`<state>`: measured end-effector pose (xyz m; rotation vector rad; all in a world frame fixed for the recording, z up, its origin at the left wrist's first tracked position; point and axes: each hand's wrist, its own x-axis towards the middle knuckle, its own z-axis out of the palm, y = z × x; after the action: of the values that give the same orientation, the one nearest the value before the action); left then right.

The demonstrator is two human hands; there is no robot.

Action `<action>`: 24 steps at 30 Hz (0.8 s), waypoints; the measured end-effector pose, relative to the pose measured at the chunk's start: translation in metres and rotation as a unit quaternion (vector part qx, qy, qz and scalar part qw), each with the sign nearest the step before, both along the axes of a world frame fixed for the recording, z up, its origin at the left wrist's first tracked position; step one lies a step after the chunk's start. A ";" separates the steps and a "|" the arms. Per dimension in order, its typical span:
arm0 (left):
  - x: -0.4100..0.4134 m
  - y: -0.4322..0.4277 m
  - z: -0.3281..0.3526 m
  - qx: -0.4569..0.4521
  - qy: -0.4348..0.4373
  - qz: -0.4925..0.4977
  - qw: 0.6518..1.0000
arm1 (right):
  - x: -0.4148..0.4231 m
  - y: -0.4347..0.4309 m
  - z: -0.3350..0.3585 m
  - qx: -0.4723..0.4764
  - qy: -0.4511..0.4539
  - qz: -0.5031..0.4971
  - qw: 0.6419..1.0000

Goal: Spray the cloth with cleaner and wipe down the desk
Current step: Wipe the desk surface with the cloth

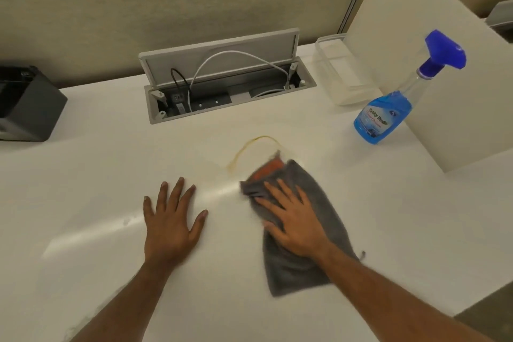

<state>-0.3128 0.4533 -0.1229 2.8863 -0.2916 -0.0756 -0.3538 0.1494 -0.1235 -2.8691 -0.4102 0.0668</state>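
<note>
A grey cloth (298, 266) with an orange inner side lies on the white desk (83, 189), and my right hand (291, 219) presses flat on it with fingers spread. The cloth's far end sits at a curved yellowish stain (249, 147) on the desk and looks blurred. My left hand (172, 219) rests flat on the bare desk to the left of the cloth, holding nothing. A spray bottle (385, 116) of blue cleaner with a blue trigger head stands at the right, apart from both hands.
An open cable hatch (222, 86) with sockets and wires is set into the desk's back. A black box (25, 103) stands far left. A clear plastic tray (341, 72) and a white side panel (444, 108) stand at the right, behind the bottle.
</note>
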 end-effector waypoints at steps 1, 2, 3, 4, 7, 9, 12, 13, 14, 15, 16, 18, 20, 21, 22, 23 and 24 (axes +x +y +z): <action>0.000 0.000 0.000 0.001 -0.003 0.000 1.000 | -0.002 -0.016 0.001 -0.017 0.004 -0.036 0.999; 0.001 0.000 -0.001 0.003 -0.005 0.000 1.000 | 0.005 -0.029 0.002 -0.034 0.015 -0.081 0.996; 0.002 0.000 -0.001 0.005 -0.006 0.000 1.000 | 0.019 -0.038 0.004 -0.047 0.029 -0.126 0.990; 0.002 0.000 -0.002 0.007 -0.005 0.000 1.000 | 0.039 -0.043 0.007 -0.056 0.045 -0.163 0.984; 0.002 0.000 -0.003 0.011 -0.008 -0.001 1.000 | 0.113 -0.042 0.013 -0.063 0.063 -0.217 0.972; 0.003 0.000 -0.005 0.012 -0.011 0.001 1.000 | 0.160 -0.026 0.015 -0.064 0.064 -0.208 0.974; 0.003 0.001 -0.006 0.011 -0.016 0.002 1.000 | 0.205 0.020 0.016 -0.065 0.076 -0.158 0.982; 0.003 0.001 -0.005 0.009 -0.016 0.002 1.000 | 0.211 0.042 0.016 -0.064 0.073 -0.132 0.986; 0.003 0.000 -0.005 0.006 -0.017 0.005 1.000 | 0.213 0.065 0.016 -0.064 0.067 -0.098 0.991; 0.002 0.000 -0.005 -0.004 -0.019 0.011 1.000 | 0.209 0.088 0.016 -0.068 0.063 -0.056 0.994; 0.002 0.000 -0.004 -0.023 -0.022 0.020 0.999 | 0.200 0.109 0.014 -0.071 0.061 -0.011 0.996; 0.000 0.000 -0.003 -0.079 -0.029 0.042 0.996 | 0.168 0.136 0.008 -0.069 0.051 0.075 0.993; -0.001 0.002 -0.001 -0.121 -0.035 0.058 0.990 | 0.123 0.140 0.003 -0.048 0.024 0.133 0.990; -0.001 0.002 -0.001 -0.129 -0.037 0.060 0.989 | 0.099 0.132 0.001 -0.036 0.012 0.146 0.989; -0.002 0.002 -0.001 -0.132 -0.039 0.059 0.989 | 0.076 0.119 -0.002 -0.026 0.004 0.147 0.989; -0.002 0.001 0.000 -0.133 -0.042 0.058 0.989 | 0.057 0.101 -0.005 -0.022 -0.001 0.136 0.990; -0.002 0.001 0.000 -0.134 -0.043 0.057 0.988 | 0.044 0.079 -0.006 -0.023 -0.004 0.119 0.993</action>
<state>-0.3150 0.4543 -0.1231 2.6353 -0.1377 0.1023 -0.3096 0.2282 -0.1292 -2.8502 -0.7608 0.1079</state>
